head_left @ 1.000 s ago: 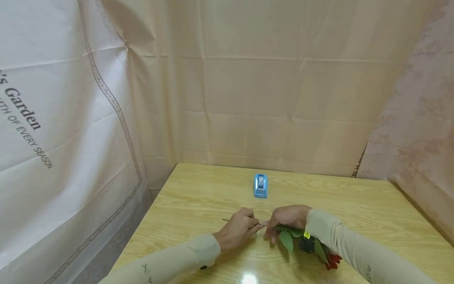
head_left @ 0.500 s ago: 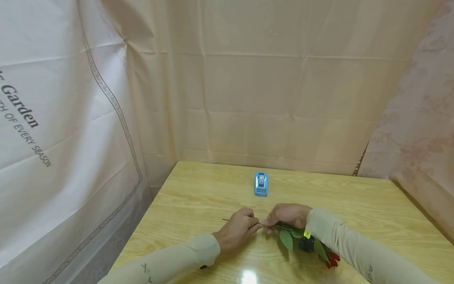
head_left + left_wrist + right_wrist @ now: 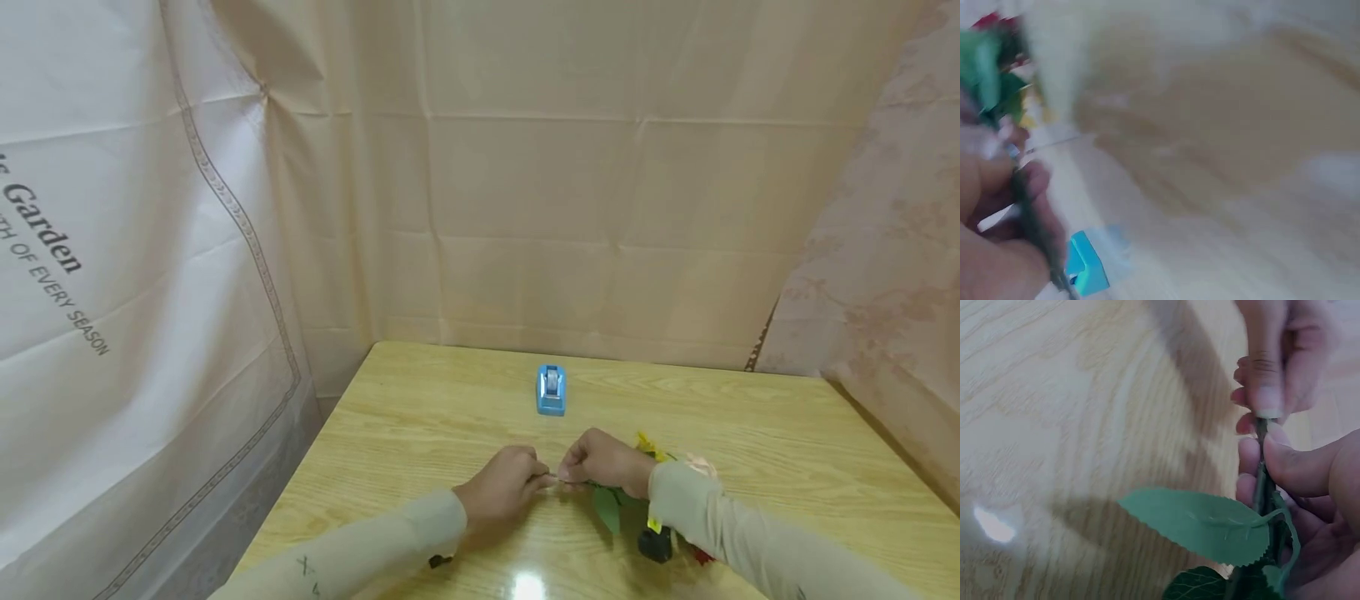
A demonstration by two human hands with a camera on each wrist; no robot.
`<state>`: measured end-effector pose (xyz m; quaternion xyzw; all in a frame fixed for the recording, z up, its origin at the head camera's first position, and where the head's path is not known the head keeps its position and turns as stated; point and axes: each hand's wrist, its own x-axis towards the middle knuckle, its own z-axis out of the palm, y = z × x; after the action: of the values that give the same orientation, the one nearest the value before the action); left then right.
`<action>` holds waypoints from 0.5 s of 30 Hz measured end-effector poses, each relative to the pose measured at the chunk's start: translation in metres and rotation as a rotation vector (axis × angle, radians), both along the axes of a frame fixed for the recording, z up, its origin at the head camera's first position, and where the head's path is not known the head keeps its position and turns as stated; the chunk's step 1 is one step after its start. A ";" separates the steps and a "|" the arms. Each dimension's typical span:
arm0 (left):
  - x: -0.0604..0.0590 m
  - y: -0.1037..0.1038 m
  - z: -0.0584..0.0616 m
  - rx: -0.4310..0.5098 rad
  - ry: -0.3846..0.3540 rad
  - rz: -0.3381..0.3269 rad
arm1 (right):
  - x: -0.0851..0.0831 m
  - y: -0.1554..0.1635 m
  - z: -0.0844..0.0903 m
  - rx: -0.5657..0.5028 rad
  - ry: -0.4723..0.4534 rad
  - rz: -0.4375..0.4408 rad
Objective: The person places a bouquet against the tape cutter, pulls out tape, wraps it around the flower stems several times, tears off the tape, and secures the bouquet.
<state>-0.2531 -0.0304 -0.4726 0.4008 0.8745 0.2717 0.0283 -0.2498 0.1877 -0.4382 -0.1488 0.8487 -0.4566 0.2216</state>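
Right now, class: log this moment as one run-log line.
left hand: pinches flower stem | right hand: grips same stem by green leaf | blue tape dispenser: apart, on table

Table (image 3: pixel 420 417), wooden: open surface to the left of the hands and along the far edge.
Tape dispenser (image 3: pixel 551 390), blue: stands alone beyond the hands, near them, in the straight line forward; bare wood on both its sides.
Left hand (image 3: pixel 504 490) and right hand (image 3: pixel 604 461): fingertips meet on one thin stem (image 3: pixel 1262 481), closing the gap between them.
Leaves (image 3: pixel 609 505) and flowers (image 3: pixel 651 445): crowd the space under and behind the right wrist.
Curtains (image 3: pixel 600 183): close off the table at the back and both sides.
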 end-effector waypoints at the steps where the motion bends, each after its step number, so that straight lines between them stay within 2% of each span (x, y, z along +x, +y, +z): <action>1: -0.002 0.002 0.002 0.006 -0.083 0.002 | 0.001 0.000 0.000 -0.005 0.005 -0.002; 6: -0.012 0.009 0.014 0.069 -0.509 0.047 | 0.004 0.001 -0.002 0.003 0.085 -0.004; 9: -0.018 0.010 0.020 0.117 -0.692 0.067 | 0.006 0.001 -0.005 0.004 0.131 -0.009; 12: -0.022 0.007 0.022 0.146 -0.794 0.078 | 0.007 0.000 -0.009 0.008 0.176 -0.013; 15: -0.024 0.005 0.021 0.171 -0.819 0.104 | 0.008 -0.001 -0.010 0.024 0.217 -0.016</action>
<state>-0.2772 -0.0251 -0.4515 0.2159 0.7844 0.4811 0.3266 -0.2418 0.1863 -0.4485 -0.1879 0.8742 -0.4296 0.1262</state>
